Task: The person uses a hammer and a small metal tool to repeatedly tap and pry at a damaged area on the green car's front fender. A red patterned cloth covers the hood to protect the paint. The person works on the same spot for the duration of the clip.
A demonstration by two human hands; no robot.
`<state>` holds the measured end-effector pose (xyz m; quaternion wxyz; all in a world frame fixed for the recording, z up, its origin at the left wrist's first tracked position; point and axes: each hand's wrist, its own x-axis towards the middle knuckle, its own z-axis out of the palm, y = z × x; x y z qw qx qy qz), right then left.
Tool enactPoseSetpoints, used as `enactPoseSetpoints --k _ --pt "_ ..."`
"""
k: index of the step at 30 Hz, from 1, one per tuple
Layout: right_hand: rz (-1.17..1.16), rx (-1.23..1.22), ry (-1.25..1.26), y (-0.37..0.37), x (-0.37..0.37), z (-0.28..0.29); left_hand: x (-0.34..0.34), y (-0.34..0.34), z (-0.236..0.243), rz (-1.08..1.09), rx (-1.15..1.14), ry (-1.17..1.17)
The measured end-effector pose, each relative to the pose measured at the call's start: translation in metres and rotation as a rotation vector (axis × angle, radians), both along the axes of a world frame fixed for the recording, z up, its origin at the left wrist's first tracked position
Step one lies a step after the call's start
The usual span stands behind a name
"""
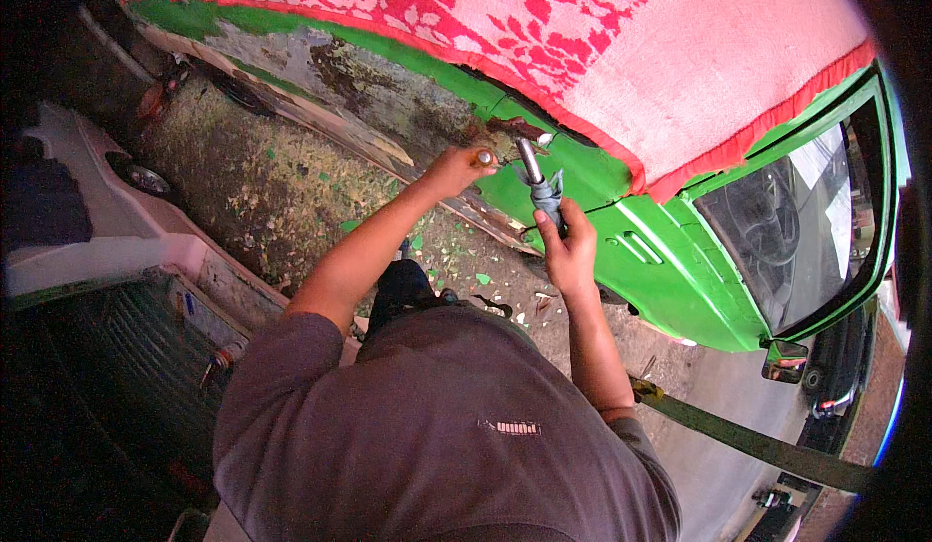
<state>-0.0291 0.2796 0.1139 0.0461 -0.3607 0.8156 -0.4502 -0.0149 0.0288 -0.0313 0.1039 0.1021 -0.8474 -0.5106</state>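
My left hand [454, 174] is closed round a short tool, its brown handle with a round metal cap [483, 157] facing up; its far end is hidden against the panel. In my right hand [569, 245] is a shiny metal-headed tool [529, 160], bound below with grey cloth or tape. It stands tilted just right of my left hand, apart from it. Both hands are over the side of a green vehicle [672, 268]. Around my left hand the paint is gone, baring a grey and rust-brown patch [364, 81].
A pink and red patterned blanket [466, 8] drapes over the vehicle. On the right are its window and side mirror [784, 360]. Paint chips [482, 278] litter the floor. Behind my left arm stands a pale car body [184, 251]; a dark strap [748, 435] crosses at right.
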Motion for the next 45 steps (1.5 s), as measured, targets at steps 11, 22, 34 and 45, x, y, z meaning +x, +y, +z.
enactPoseSetpoints --k 11,22,34,45 --pt "0.046 0.240 0.134 0.012 0.001 -0.022 -0.007 -0.007 -0.024 -0.146 -0.304 -0.055" --pt "-0.025 0.156 0.032 0.019 0.009 -0.006 -0.017 -0.012 -0.026 -0.041 0.034 0.015" --pt "-0.090 0.083 0.008 0.017 0.006 -0.020 -0.009 0.010 0.024 -0.029 -0.132 -0.084" --pt "-0.071 0.125 -0.103 0.019 0.007 -0.014 0.001 0.018 0.041 0.002 -0.189 -0.151"
